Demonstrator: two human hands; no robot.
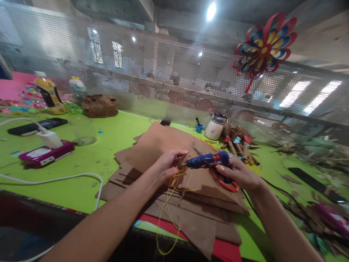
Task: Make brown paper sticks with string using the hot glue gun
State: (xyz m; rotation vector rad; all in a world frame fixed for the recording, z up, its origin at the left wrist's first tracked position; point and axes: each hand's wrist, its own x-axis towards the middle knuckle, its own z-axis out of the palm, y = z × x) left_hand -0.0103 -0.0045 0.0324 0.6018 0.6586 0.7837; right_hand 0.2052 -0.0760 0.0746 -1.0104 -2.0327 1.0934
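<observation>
My right hand point(234, 171) is wrapped round a blue hot glue gun point(203, 161), whose nozzle points left. In my left hand point(170, 163) a small folded piece of brown paper point(184, 159) is pinched, with the nozzle tip at or very near it; I cannot tell whether they touch. Yellow string point(167, 207) hangs in loops from beneath my left fingers. Under both hands lies a stack of brown paper sheets point(147, 153). Scissors point(229, 186) with orange handles rest on the stack, partly hidden behind the glue gun and right hand.
A white jar point(215, 126) and rolled brown paper pieces point(240, 143) stand behind the stack on the green table point(114, 127). To the left are a purple power strip point(47, 154), a clear cup point(84, 133) and a phone point(38, 126). Scraps and a cable point(286, 203) lie right.
</observation>
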